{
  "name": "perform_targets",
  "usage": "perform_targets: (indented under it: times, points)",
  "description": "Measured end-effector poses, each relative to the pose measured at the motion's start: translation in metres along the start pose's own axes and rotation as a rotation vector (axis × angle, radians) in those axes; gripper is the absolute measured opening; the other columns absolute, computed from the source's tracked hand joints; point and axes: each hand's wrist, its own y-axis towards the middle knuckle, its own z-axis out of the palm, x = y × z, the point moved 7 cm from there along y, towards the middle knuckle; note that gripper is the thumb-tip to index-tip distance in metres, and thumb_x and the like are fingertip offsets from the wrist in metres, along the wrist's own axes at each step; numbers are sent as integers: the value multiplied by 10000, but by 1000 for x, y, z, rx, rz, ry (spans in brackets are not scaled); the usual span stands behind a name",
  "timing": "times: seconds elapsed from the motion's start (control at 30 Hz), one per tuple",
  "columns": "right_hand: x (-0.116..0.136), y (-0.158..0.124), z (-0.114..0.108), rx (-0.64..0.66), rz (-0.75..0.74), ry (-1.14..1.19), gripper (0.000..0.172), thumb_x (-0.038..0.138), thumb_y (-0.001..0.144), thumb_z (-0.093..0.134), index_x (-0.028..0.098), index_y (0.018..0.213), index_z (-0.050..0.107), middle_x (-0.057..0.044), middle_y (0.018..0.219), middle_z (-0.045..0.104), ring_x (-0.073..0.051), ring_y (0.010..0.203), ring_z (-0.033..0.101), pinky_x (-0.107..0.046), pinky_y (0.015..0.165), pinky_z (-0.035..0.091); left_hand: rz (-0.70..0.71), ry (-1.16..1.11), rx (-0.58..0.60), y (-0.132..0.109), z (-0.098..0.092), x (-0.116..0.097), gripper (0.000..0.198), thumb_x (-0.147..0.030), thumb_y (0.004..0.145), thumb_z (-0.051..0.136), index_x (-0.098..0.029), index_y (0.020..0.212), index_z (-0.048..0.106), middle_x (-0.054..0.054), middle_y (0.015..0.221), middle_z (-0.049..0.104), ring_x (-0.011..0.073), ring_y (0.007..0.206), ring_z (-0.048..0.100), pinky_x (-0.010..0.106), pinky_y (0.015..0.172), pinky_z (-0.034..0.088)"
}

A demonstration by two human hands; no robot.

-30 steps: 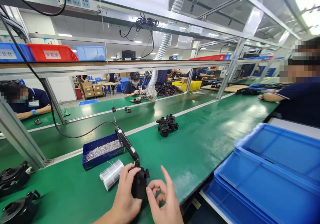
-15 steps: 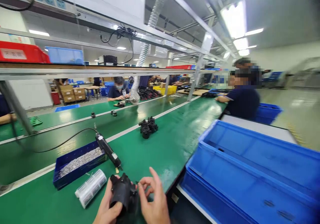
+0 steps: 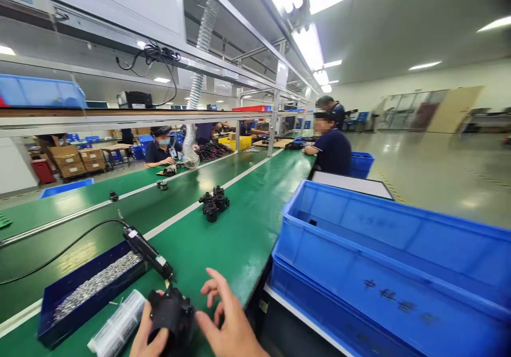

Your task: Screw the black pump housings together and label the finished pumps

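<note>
At the bottom of the head view, my left hand (image 3: pixel 147 333) is wrapped round a black plastic housing (image 3: pixel 170 312) with a round, tube-like body. My right hand (image 3: pixel 227 314) is just right of the housing, its fingers apart and the thumb close to the housing's side; I cannot tell if it touches. Beyond the housing, a black electric screwdriver (image 3: pixel 147 250) leans on the edge of a dark blue bin (image 3: pixel 46 317) of small silvery screws (image 3: pixel 96 285). A clear-wrapped roll (image 3: pixel 120 322) lies left of my left hand.
Several black plastic parts (image 3: pixel 214 204) stand grouped on the green bench (image 3: pixel 247 208). Stacked blue crates (image 3: pixel 383 250) stand at the bench's right edge. A person (image 3: pixel 333 147) sits farther along; another (image 3: pixel 159 149) works across the line. A metal shelf frame (image 3: pixel 159 117) runs overhead.
The view has swung right, so the bench things appear farther left. My right hand's fingers have spread and moved slightly off the housing. My left hand still holds it.
</note>
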Motion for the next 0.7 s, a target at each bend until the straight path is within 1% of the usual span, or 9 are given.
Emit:
perform_targets:
  times: [0.07, 0.1, 0.2, 0.23, 0.37, 0.4, 0.47, 0.6, 0.7]
  points:
    - [-6, 5, -4, 48, 63, 87, 763, 195, 860, 605, 297, 1555, 306, -62, 1152, 656, -187, 849, 624, -252, 579, 471, 2, -53, 45, 0, 4, 2, 1141, -646, 526, 945, -250, 1484, 470, 146, 1302, 707, 445, 1296, 600, 547, 1150, 431]
    - [-8, 8, -4, 81, 76, 108, 759, 202, 870, 602, 286, 1560, 299, -53, 1099, 672, -183, 827, 619, -250, 573, 444, 2, -66, 72, 1, 7, 3, 1143, -654, 518, 948, -240, 1472, 474, 152, 1288, 710, 439, 1279, 611, 540, 1146, 430]
    - [-15, 14, -2, 167, 106, 155, 784, 216, 834, 642, 253, 1553, 331, -7, 887, 684, -166, 709, 582, -251, 537, 347, 10, -67, 143, 2, 14, 3, 1129, -665, 514, 949, -233, 1449, 487, 153, 1222, 730, 422, 1246, 627, 525, 1125, 431]
    - [-16, 14, -2, 181, 118, 171, 785, 226, 828, 651, 246, 1549, 342, -2, 865, 680, -162, 688, 569, -252, 534, 330, 16, -68, 163, 1, 15, 3, 1123, -661, 519, 949, -235, 1450, 487, 151, 1209, 733, 416, 1239, 629, 520, 1119, 431]
    - [-10, 10, -3, 199, 144, 219, 804, 258, 844, 675, 247, 1565, 320, -54, 1058, 696, -172, 780, 591, -253, 557, 356, 20, -84, 254, -5, 23, -3, 1056, -622, 598, 929, -256, 1478, 474, 148, 1267, 699, 386, 1221, 633, 503, 1095, 426]
    - [-6, 8, -3, 200, 149, 227, 808, 254, 849, 677, 247, 1571, 314, -53, 1061, 697, -172, 786, 592, -255, 564, 360, 24, -81, 276, -7, 26, -5, 1037, -611, 616, 923, -260, 1480, 472, 146, 1284, 687, 379, 1216, 633, 500, 1090, 423]
    - [0, 5, -1, 211, 161, 244, 797, 249, 864, 674, 240, 1577, 318, -26, 960, 702, -162, 732, 573, -260, 571, 350, 42, -62, 315, -11, 31, -11, 988, -608, 639, 906, -261, 1460, 481, 141, 1294, 670, 367, 1204, 630, 493, 1075, 421]
    - [5, 2, -1, 131, 178, 275, 755, 310, 864, 688, 235, 1553, 387, 23, 790, 677, -144, 612, 507, -260, 554, 316, 58, 29, 351, -19, 39, -22, 917, -613, 696, 861, -264, 1426, 431, 133, 1311, 626, 346, 1195, 609, 456, 1024, 440]
    - [2, 3, -11, 4, 209, 293, 753, 387, 845, 749, 241, 1516, 441, 29, 743, 669, -147, 582, 502, -256, 534, 330, 141, 225, 319, -24, 43, -33, 898, -510, 720, 874, -277, 1419, 361, 122, 1334, 563, 305, 1162, 585, 407, 994, 446]
